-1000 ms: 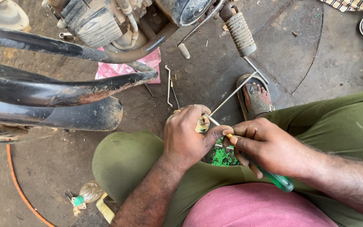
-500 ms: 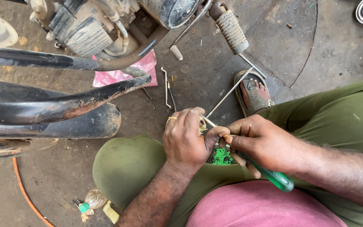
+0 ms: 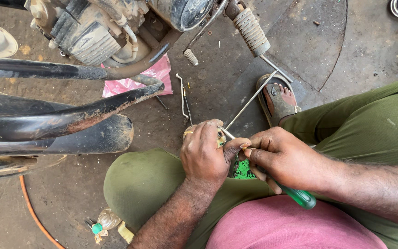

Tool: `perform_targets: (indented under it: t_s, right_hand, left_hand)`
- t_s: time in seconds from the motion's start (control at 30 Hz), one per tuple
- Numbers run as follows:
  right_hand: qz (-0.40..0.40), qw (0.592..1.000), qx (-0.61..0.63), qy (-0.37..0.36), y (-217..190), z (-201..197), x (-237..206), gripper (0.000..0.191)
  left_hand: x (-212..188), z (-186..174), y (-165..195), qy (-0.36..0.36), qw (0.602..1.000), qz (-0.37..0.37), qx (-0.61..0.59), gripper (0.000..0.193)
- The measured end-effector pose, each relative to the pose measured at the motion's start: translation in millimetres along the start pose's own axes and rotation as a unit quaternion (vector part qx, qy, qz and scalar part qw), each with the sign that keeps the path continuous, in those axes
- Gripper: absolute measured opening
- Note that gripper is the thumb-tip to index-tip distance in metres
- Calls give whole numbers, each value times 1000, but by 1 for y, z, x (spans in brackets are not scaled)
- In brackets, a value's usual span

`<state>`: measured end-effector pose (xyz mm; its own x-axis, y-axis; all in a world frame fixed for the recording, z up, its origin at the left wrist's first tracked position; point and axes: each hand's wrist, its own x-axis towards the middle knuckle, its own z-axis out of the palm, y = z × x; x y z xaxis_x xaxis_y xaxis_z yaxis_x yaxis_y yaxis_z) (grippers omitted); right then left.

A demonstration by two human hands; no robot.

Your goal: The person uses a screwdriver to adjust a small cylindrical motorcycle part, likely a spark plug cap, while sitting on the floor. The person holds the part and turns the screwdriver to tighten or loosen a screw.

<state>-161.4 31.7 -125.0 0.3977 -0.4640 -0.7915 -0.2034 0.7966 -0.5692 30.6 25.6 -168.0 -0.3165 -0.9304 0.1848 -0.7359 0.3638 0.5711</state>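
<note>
Down over the lap, the left hand (image 3: 204, 154) is curled tight around a small part, mostly hidden under the fingers, with a gold ring showing on one of them. The right hand (image 3: 282, 159) is closed on a green-handled screwdriver (image 3: 300, 197), its handle sticking out toward the near right, its tip lost where the two hands meet. Between them peeks a green circuit board (image 3: 243, 170), resting on the olive trousers (image 3: 143, 184) at the knee. A thin metal rod (image 3: 249, 100) runs up and away from the hands to the far right, toward the ribbed footpeg (image 3: 251, 31) of the motorcycle. A sandalled foot (image 3: 278, 99) sits just beyond. On the concrete floor (image 3: 365, 50) lie a pink plastic bag (image 3: 137, 80) far left, and an orange hose (image 3: 33, 214) near left
</note>
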Motion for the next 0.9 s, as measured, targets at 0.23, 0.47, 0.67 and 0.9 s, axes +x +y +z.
perform_targets:
  t_s: [0.23, 0.47, 0.67, 0.9]
  right_hand:
    - [29, 1000, -4, 1, -6, -2, -1, 26]
    - [23, 1000, -10, -9, -7, -4, 0, 30]
    - [16, 1000, 5, 9, 3, 0, 5, 32]
    - [-3, 1000, -8, 20, 8, 4, 5, 32]
  left_hand:
    - [3, -5, -3, -39, 999, -2, -16, 65]
    - [4, -5, -4, -52, 999, -8, -8, 65]
    - [-1, 0, -5, -40, 999, -11, 0, 63]
    - [-3, 2, -4, -32, 999, -35, -9, 63]
